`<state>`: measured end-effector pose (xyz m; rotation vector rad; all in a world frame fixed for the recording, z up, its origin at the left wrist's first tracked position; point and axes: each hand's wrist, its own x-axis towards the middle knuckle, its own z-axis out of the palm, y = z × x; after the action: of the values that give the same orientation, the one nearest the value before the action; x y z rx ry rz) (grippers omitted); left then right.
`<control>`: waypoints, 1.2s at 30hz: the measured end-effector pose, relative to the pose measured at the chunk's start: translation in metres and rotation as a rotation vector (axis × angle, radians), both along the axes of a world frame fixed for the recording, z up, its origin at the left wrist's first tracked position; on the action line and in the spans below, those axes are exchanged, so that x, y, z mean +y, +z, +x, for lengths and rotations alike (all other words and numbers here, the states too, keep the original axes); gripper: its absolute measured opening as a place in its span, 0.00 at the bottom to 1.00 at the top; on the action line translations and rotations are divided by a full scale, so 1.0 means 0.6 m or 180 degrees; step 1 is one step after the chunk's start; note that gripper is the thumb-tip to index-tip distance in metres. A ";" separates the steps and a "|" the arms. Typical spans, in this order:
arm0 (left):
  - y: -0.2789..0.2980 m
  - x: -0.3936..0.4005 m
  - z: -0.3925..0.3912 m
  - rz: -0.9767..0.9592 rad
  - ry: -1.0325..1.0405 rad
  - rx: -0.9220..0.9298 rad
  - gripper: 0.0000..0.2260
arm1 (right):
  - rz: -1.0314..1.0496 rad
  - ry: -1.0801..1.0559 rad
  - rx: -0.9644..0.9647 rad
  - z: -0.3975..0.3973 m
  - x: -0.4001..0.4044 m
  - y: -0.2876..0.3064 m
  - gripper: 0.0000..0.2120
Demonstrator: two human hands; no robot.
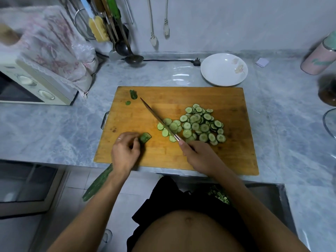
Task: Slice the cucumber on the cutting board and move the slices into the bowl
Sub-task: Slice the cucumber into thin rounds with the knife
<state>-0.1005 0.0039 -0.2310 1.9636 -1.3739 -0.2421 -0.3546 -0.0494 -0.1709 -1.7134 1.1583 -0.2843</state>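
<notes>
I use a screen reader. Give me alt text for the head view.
On a cutting board, the right hand holds a knife beside a pile of cucumber slices, while the left hand holds the cucumber stub. An empty white bowl sits behind.

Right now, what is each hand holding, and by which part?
The left hand pinches the cucumber stub at its near end; the right hand grips the knife by its handle.

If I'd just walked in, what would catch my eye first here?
Probably the heap of cucumber slices on the right half of the wooden cutting board. Next, the knife in the right hand, angled across the board, while the left hand holds the cucumber stub.
</notes>
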 end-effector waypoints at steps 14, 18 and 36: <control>-0.055 0.014 -0.010 0.0111 -0.0052 -0.0989 0.10 | -0.0352 0.0549 0.0431 0.052 0.037 0.018 0.26; -0.056 0.013 -0.009 0.0078 -0.0014 -0.0964 0.12 | -0.0354 0.0563 0.0443 0.051 0.043 0.024 0.26; -0.068 0.009 -0.002 0.0024 -0.0086 -0.1164 0.09 | -0.0055 0.0626 0.0549 0.091 0.032 0.017 0.28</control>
<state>-0.1020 0.0094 -0.2716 2.0665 -1.6288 0.1070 -0.3001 -0.0305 -0.1607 -1.8803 1.1017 -0.0258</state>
